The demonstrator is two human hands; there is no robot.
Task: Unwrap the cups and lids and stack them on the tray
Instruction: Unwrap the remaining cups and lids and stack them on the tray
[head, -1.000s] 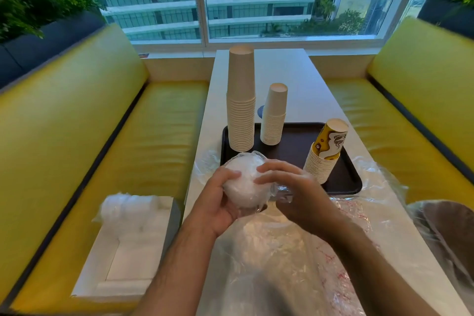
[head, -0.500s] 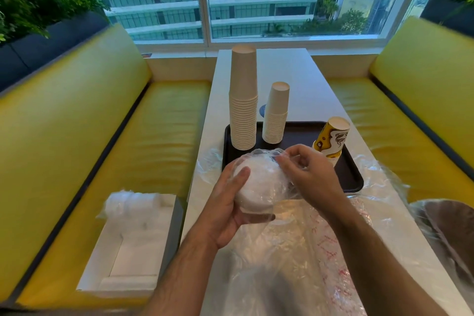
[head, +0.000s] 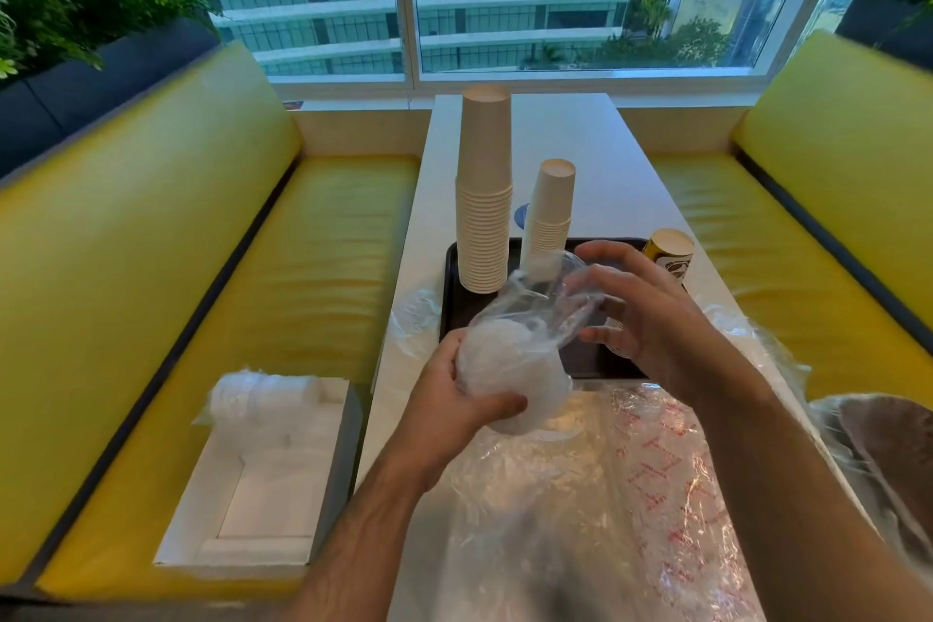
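Window booth, white counter (head: pixel 595 152) between yellow benches. Left hand (head: pixel 449 412) clamps the wrapped lid stack (head: pixel 510 376) to steady it above the tray's (head: pixel 452 313) near edge — right hand (head: pixel 651 318), grip pinching, tugs the plastic wrap (head: pixel 545 303) upward.

Clear-wrapped white lid stack (head: pixel 510 369) above table edge, two tan cup stacks (head: pixel 483 197) upright on black tray (head: pixel 454 313)

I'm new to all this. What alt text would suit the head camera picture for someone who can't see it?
A person's left hand grips a plastic-wrapped stack of lids while the right hand pulls the wrap open above a black tray. Three stacks of paper cups stand on the tray, on a white table between yellow benches.
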